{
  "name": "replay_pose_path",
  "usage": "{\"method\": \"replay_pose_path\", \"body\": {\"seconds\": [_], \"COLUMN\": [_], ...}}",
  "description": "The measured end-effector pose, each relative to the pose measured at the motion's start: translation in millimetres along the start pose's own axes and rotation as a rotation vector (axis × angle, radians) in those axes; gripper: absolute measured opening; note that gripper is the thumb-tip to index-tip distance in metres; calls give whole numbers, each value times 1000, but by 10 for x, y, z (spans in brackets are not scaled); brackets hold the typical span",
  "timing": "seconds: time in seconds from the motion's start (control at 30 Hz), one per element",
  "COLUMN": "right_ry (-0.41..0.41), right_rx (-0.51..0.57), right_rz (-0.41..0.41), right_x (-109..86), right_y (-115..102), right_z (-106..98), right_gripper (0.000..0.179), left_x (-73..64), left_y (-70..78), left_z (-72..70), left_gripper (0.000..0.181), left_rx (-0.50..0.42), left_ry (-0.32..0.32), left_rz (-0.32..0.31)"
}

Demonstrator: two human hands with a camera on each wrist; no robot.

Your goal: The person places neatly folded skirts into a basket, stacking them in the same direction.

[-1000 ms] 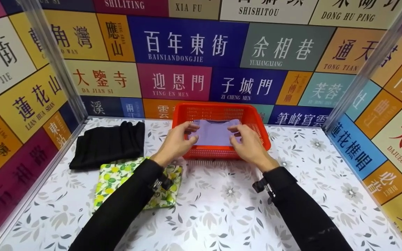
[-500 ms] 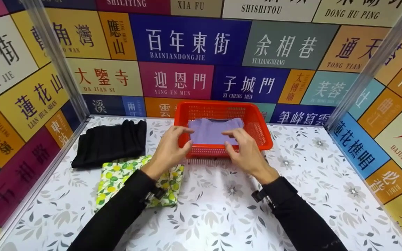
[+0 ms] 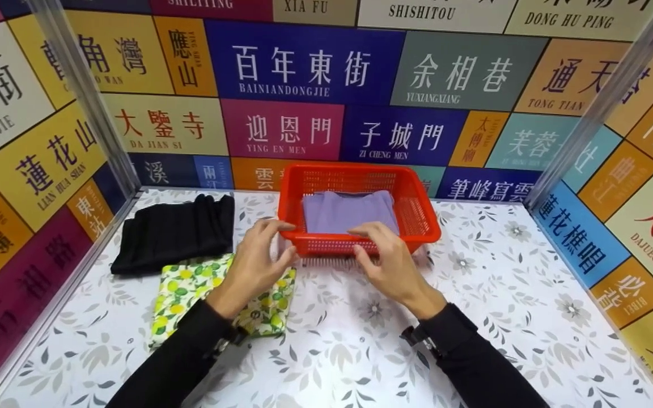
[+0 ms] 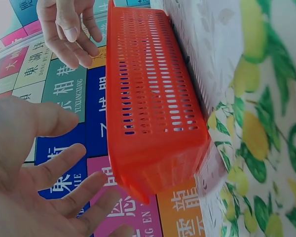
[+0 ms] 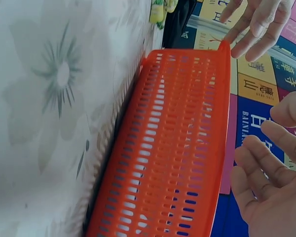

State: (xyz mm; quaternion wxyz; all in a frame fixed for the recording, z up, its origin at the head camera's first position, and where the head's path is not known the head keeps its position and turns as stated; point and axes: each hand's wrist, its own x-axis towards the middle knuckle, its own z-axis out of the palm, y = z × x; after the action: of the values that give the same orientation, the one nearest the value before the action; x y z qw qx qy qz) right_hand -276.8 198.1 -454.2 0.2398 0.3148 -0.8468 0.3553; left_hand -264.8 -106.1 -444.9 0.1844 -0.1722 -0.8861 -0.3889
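Observation:
A folded lilac cloth [image 3: 349, 211] lies inside an orange mesh basket [image 3: 360, 243] at the back middle of the table. My left hand [image 3: 255, 255] hovers open just in front of the basket's near left corner, fingers loosely spread. My right hand [image 3: 386, 260] is open too, close to the near rim without gripping it. The left wrist view shows the basket's side wall [image 4: 153, 103], my relaxed left fingers [image 4: 54, 173] and the other hand [image 4: 69, 29] beyond. In the right wrist view the basket wall [image 5: 172, 148] stands beside my open right hand [image 5: 271, 182].
A lemon-print folded cloth [image 3: 190, 289] lies under my left forearm. A black folded garment [image 3: 173, 232] sits behind it at the left. The floral tabletop [image 3: 502, 294] is boxed in by walls of coloured signs with metal corner posts [image 3: 598, 107].
Both hands have let go of the lilac cloth and drawn back out of the basket toward me. The cloth now lies flat inside it.

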Motion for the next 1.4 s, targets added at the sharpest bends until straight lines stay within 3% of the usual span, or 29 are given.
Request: {"method": "replay_pose_path", "body": {"seconds": [0.2, 0.5, 0.83, 1.03, 1.4], "right_ry": [-16, -100, -219, -300, -437], "right_rx": [-6, 46, 123, 150, 80], "right_rz": [-32, -41, 49, 122, 223], "right_x": [-63, -125, -133, -135, -131], "right_y": [-82, -166, -300, -404, -509], "right_z": [70, 201, 448, 594, 775], "right_gripper": [31, 33, 39, 42, 52], "left_x": [-135, -273, -376, -449, -521], "left_y": [-72, -222, -368, -438, -625], "left_z": [-139, -347, -594, -727, -884], "left_gripper": [42, 45, 52, 55, 70], "left_rx": [45, 102, 172, 310, 437], "left_ry": [-10, -89, -176, -172, -169], "left_rz": [-71, -188, -318, -383, -477]}}
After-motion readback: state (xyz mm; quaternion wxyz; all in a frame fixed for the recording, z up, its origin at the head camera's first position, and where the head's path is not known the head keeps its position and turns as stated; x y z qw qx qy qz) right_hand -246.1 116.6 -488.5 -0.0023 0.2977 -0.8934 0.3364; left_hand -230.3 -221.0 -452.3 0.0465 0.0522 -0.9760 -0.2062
